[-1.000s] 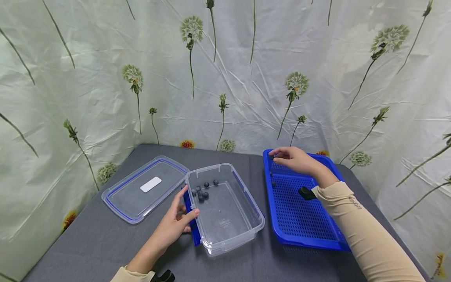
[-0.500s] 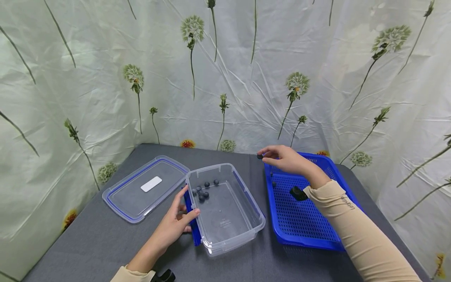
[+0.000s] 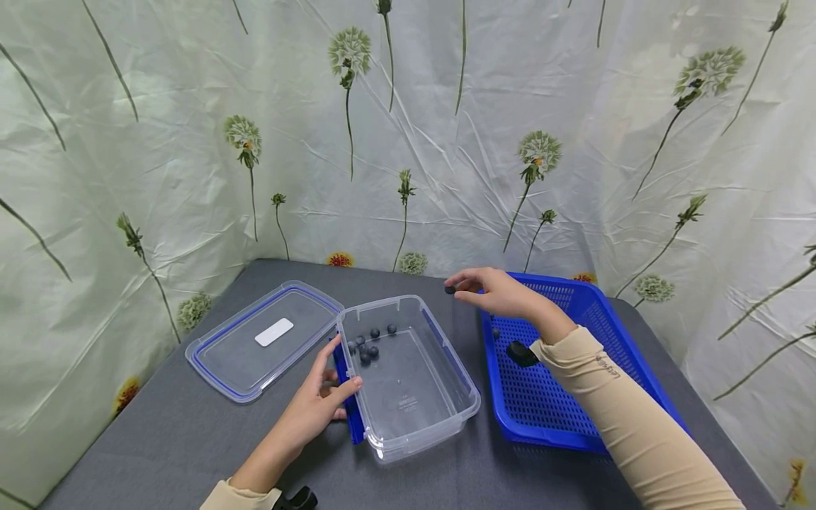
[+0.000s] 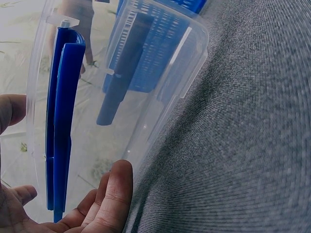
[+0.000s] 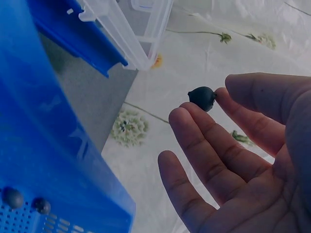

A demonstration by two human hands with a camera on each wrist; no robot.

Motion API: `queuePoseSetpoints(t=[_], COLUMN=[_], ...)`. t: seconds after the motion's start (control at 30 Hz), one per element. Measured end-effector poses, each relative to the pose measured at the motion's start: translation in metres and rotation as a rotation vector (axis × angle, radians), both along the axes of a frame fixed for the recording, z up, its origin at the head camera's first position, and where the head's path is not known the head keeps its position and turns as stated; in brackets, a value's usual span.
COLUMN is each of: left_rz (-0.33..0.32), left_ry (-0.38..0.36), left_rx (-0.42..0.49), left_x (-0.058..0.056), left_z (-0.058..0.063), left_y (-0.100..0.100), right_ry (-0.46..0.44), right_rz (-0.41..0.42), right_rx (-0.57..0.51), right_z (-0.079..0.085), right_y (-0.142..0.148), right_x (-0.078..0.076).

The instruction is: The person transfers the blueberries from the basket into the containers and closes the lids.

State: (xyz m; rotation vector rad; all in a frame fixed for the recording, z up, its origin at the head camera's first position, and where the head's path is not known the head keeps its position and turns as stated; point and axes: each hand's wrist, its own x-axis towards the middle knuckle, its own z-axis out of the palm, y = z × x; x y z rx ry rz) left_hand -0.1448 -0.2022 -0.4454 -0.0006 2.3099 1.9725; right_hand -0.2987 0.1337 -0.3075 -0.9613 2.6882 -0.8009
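Note:
My left hand grips the near left side of a clear plastic food container, its thumb over the rim by a blue side clip. Several blueberries lie at the far left of the container's floor. In the right wrist view, my right hand pinches one blueberry at its fingertips, the other fingers spread loosely. In the head view that hand hovers over the far left corner of a blue perforated basket. Two dark berries sit in the basket.
The container's clear lid, with a blue seal and a white label, lies on the dark grey tablecloth to the left. Behind the table hangs a pale curtain printed with dandelions. The basket's raised rim stands right of the container.
My right hand has moved left from inside the basket's far corner, carrying the blueberry past the rim toward the container. The left hand and the container stay in place.

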Motion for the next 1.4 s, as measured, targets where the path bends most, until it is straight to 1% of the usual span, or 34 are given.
queuePoseSetpoints(t=[0.27, 0.43, 0.6, 0.67, 0.83, 1.03, 1.23, 1.4], left_rz=[-0.002, 0.001, 0.004, 0.004, 0.005, 0.004, 0.014, 0.012], left_ry=[0.0, 0.004, 0.002, 0.001, -0.002, -0.004, -0.011, -0.015], left_rx=[0.003, 0.0, -0.006, -0.008, -0.012, -0.004, 0.0, -0.004], left_x=[0.0, 0.0, 0.001, 0.001, 0.001, 0.0, -0.001, 0.0], left_z=[0.0, -0.001, -0.001, -0.001, -0.001, 0.0, 0.002, 0.002], left_y=[0.0, 0.0, -0.001, -0.001, -0.001, 0.0, 0.002, 0.001], right_ry=[-0.039, -0.045, -0.085, -0.115, -0.144, -0.142, -0.132, -0.152], right_rz=[0.022, 0.062, 0.094, 0.092, 0.108, 0.123, 0.155, 0.14], right_rx=[0.005, -0.008, -0.009, -0.008, 0.007, 0.031, 0.066, 0.114], right_z=[-0.006, -0.011, -0.015, -0.018, -0.025, -0.033, -0.037, -0.037], right_y=[-0.016, -0.026, -0.039, -0.043, -0.054, -0.064, -0.076, -0.085], right_x=[0.001, 0.0, 0.0, 0.0, -0.002, -0.005, -0.006, -0.005])
